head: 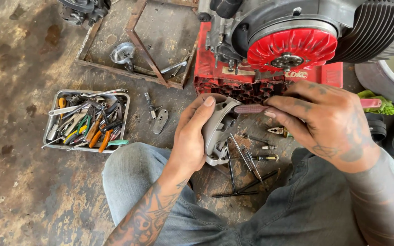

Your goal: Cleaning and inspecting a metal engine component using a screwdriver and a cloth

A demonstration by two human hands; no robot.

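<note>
My left hand (192, 136) grips a grey metal engine cover (217, 130) at centre frame, and my right hand (324, 120) at 3 o'clock pinches a red-handled screwdriver (251, 109) against its top. Red engine flywheel fan (292, 48) sits at 12 o'clock, tool tray (55, 120) at 9 o'clock on the floor (23, 191).

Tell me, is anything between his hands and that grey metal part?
Nothing visible. The left hand already grips the grey metal part. The right hand holds a tool with a dark red handle right against it, with no gap showing.
</note>
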